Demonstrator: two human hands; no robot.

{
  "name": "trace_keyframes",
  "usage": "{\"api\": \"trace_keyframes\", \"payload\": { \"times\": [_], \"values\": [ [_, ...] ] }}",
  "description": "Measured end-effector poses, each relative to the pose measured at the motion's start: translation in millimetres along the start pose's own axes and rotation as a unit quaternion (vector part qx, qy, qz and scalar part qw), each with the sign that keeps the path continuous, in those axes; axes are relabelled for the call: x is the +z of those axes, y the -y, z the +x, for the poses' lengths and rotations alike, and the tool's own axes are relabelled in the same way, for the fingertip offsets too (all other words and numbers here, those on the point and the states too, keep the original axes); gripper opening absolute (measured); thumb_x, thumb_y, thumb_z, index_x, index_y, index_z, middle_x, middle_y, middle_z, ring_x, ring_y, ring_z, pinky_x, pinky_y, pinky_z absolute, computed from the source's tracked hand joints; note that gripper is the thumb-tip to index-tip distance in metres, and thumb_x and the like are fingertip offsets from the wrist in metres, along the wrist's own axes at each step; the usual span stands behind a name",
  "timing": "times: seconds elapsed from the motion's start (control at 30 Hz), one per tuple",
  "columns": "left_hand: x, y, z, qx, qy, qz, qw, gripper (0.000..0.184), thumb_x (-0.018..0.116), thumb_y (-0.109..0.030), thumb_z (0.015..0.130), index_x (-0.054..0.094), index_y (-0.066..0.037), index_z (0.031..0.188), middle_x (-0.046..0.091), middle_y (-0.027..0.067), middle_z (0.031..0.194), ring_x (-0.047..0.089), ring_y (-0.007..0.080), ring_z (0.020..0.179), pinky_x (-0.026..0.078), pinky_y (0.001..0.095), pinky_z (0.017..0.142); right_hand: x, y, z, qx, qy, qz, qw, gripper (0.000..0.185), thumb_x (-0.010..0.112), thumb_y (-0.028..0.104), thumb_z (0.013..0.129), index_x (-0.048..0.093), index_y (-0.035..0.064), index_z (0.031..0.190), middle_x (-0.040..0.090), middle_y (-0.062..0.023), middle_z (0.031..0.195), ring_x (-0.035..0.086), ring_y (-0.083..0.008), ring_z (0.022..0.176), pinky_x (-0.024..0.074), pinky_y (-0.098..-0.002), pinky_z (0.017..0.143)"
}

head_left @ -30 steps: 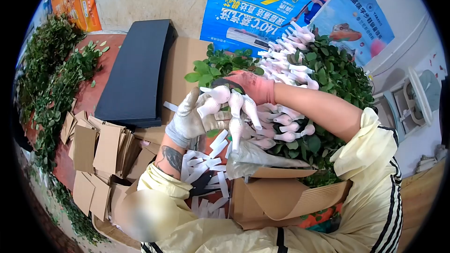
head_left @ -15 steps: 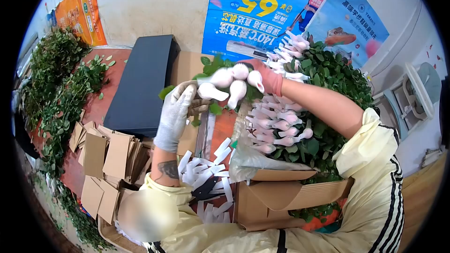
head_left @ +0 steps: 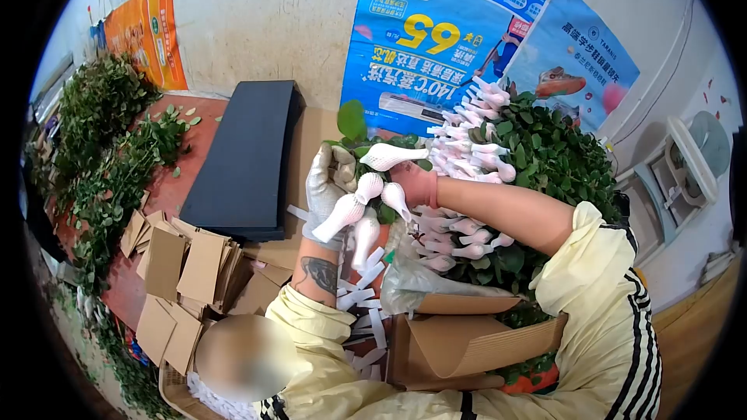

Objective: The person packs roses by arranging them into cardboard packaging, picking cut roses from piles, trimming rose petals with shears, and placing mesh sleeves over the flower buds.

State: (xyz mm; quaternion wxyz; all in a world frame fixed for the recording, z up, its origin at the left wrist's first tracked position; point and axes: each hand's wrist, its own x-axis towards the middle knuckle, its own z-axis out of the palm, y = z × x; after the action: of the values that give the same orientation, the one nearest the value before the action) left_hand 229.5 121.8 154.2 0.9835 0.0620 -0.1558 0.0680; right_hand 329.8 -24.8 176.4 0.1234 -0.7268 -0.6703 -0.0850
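Bunch (head_left: 369,187) of leafy stems with white, bulb-shaped netted heads was located to the right of the dark slab (head_left: 241,163), raised between the two gloved hands. Five heads were visible, fanned outward, with several pointing down and toward the wearer. Left hand (head_left: 319,187), in a white glove, was positioned between the slab and the bunch, touching neither the slab nor its edge; its fingers were curled beside the stems and leaves, but whether they gripped could not be told. Right hand (head_left: 416,185), in a pink glove, was on the far side of the bunch from the slab and was closed around the bunch, its fingertips hidden behind the heads. Stacked netted heads (head_left: 467,128) lay farther right of the slab, beyond the right hand, with dense green foliage (head_left: 545,140) adjoining on their outer side. Cardboard pieces (head_left: 198,264) were located just below the slab on the wearer's side. White strips (head_left: 356,298) lay scattered below and to the right of the slab, next to clear plastic sheeting (head_left: 412,284) and corrugated cardboard (head_left: 475,342). Leafy cuttings (head_left: 117,101) were heaped to the left of the slab, on and alongside a red surface (head_left: 204,109)
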Motion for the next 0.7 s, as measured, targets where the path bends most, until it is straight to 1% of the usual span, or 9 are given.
{"api": "trace_keyframes", "payload": {
  "times": [0.07, 0.13, 0.2, 0.27, 0.3, 0.4, 0.47, 0.67, 0.7],
  "values": [
    [11, 5, -3, 0.039, -0.074, -0.005, 0.996, 0.027, 0.046, -0.031, 0.094, 0.057, -0.007, 0.093, 0.060, 0.0027, 0.079, 0.057, 0.0112, 0.069, 0.048, 0.0265, 0.065, -8, 6, 1, 0.054, -0.063, 0.133, 0.988, 0.065, 0.073, 0.031, 0.063, 0.051, 0.0053, 0.119, 0.042, -0.0194, 0.130, 0.039, -0.0337, 0.123, 0.0289, -0.0420, 0.104],
    [25, 0, -8, 0.052, 0.009, 0.154, 0.987, 0.029, 0.048, -0.030, 0.094, 0.056, -0.003, 0.099, 0.061, 0.0062, 0.084, 0.057, 0.0128, 0.072, 0.049, 0.0266, 0.067, -14, -3, 4, 0.142, 0.007, 0.245, 0.959, 0.069, 0.075, 0.027, 0.061, 0.049, 0.0053, 0.121, 0.040, -0.0191, 0.132, 0.039, -0.0321, 0.123, 0.0304, -0.0417, 0.103],
    [38, -22, -16, 0.152, 0.089, 0.474, 0.863, 0.033, 0.046, -0.023, 0.094, 0.050, 0.003, 0.115, 0.059, 0.0130, 0.104, 0.059, 0.0188, 0.090, 0.048, 0.0313, 0.082, -25, -7, -7, 0.040, -0.134, 0.055, 0.989, 0.065, 0.071, 0.025, 0.070, 0.044, 0.0047, 0.125, 0.051, -0.0147, 0.123, 0.051, -0.0291, 0.112, 0.0382, -0.0411, 0.098],
    [56, -27, -40, 0.219, -0.021, 0.529, 0.820, 0.032, 0.046, -0.017, 0.093, 0.049, 0.003, 0.119, 0.056, 0.0156, 0.112, 0.057, 0.0227, 0.099, 0.045, 0.0345, 0.089, -68, 3, 10, 0.180, -0.141, 0.565, 0.793, 0.046, 0.054, 0.021, 0.086, 0.042, 0.0055, 0.127, 0.050, -0.0136, 0.122, 0.050, -0.0268, 0.112, 0.0393, -0.0393, 0.098],
    [59, -24, -58, 0.233, 0.007, 0.548, 0.804, 0.039, 0.046, -0.024, 0.093, 0.046, 0.003, 0.121, 0.053, 0.0153, 0.116, 0.055, 0.0229, 0.105, 0.044, 0.0356, 0.092, -82, -28, 5, 0.079, -0.147, 0.629, 0.759, 0.041, 0.046, 0.019, 0.090, 0.041, 0.0058, 0.128, 0.049, -0.0128, 0.124, 0.049, -0.0257, 0.114, 0.0393, -0.0394, 0.098],
    [76, 8, -126, 0.282, 0.070, 0.586, 0.756, 0.042, 0.058, -0.022, 0.085, 0.051, 0.000, 0.120, 0.052, 0.0192, 0.119, 0.051, 0.0315, 0.112, 0.041, 0.0438, 0.094, -160, -81, -5, 0.150, -0.373, 0.506, 0.763, 0.038, 0.039, 0.017, 0.092, 0.040, 0.0055, 0.128, 0.049, -0.0114, 0.124, 0.049, -0.0243, 0.113, 0.0400, -0.0394, 0.097],
    [87, 34, -167, 0.297, 0.138, 0.733, 0.597, 0.042, 0.066, -0.029, 0.075, 0.056, -0.012, 0.112, 0.051, 0.0151, 0.114, 0.051, 0.0318, 0.108, 0.039, 0.0487, 0.090, -219, -89, -24, 0.202, -0.491, 0.373, 0.761, 0.040, 0.041, 0.018, 0.089, 0.041, 0.0058, 0.127, 0.049, -0.0110, 0.122, 0.050, -0.0243, 0.112, 0.0403, -0.0390, 0.096],
    [63, 72, -215, 0.306, 0.442, 0.743, 0.400, 0.053, 0.071, -0.028, 0.060, 0.053, -0.037, 0.109, 0.037, 0.0217, 0.134, 0.035, 0.0473, 0.122, 0.030, 0.0628, 0.089, -357, 0, -118, 0.273, -0.513, 0.083, 0.810, 0.044, 0.047, 0.020, 0.083, 0.044, 0.0068, 0.125, 0.052, -0.0100, 0.116, 0.052, -0.0244, 0.109, 0.0413, -0.0376, 0.092],
    [47, 82, -208, 0.319, 0.355, 0.781, 0.402, 0.052, 0.070, -0.027, 0.063, 0.053, -0.039, 0.110, 0.035, 0.0222, 0.136, 0.032, 0.0505, 0.122, 0.030, 0.0631, 0.090, -371, 28, -135, 0.294, -0.482, 0.032, 0.825, 0.045, 0.048, 0.020, 0.082, 0.045, 0.0069, 0.124, 0.052, -0.0098, 0.116, 0.052, -0.0244, 0.108, 0.0414, -0.0373, 0.091]
  ]
}}
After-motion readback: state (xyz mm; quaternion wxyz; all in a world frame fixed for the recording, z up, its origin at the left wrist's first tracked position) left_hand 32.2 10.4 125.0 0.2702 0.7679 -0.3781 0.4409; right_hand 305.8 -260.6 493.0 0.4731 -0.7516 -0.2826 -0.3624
